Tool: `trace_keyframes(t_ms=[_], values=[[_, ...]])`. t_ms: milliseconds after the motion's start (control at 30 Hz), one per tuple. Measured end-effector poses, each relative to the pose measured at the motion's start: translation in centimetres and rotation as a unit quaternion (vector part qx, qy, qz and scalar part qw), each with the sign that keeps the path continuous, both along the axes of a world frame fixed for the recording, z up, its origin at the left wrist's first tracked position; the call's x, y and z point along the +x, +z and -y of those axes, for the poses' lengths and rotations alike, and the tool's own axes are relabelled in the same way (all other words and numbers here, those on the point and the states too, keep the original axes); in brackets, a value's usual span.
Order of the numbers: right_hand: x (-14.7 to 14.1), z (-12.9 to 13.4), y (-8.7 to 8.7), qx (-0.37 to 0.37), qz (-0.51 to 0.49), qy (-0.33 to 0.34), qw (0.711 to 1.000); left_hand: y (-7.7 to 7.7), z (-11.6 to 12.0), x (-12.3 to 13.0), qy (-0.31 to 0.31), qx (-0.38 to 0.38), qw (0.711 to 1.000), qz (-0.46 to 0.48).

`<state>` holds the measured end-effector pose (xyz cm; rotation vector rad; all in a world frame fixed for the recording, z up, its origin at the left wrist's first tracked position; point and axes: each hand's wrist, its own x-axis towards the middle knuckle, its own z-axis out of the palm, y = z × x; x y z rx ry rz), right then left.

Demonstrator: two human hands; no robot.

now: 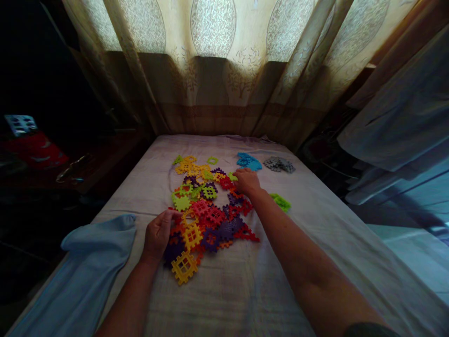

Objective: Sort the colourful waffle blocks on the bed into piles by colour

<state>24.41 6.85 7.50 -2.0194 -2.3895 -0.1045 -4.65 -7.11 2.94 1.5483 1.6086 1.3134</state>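
A mixed pile of notched plastic interlocking tiles lies on the bed, with yellow tiles (184,267), red tiles (215,215) and purple tiles (228,228) among them. At the pile's left edge is my left hand (157,235), fingers drawn together against the tiles; what is between the fingertips is hidden. My right hand (247,180) reaches to the far right side of the pile, its fingers closed on a lime green tile (232,177). Beyond that hand sits a heap of blue tiles (249,161). Green tiles (280,202) lie to the right of my forearm.
Grey tiles (279,164) form a small heap at the back right of the sheet (245,290). A light blue cloth (100,248) lies along the left edge. Patterned curtains (213,89) hang behind the bed. Clothes (396,117) hang on the right.
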Motion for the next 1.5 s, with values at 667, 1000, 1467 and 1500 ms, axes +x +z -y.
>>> trace_keyframes(t_ms=[667,1000,1467,1500], values=[[-0.9,-1.3,-1.3,-0.007,0.047,0.013,0.999,-0.2,-0.1,-0.1,0.005,0.001,1.000,0.011],[5.1,3.4,0.9,0.110,-0.100,-0.071,0.986,-0.1,-0.2,0.0,0.004,0.001,1.000,0.025],[13.1,9.7,0.5,-0.029,-0.102,-0.291,0.951,-0.4,-0.3,0.0,0.011,0.002,1.000,0.000],[13.1,9.7,0.4,-0.036,-0.098,-0.289,0.951,-0.3,-0.3,0.0,0.010,0.003,1.000,-0.004]])
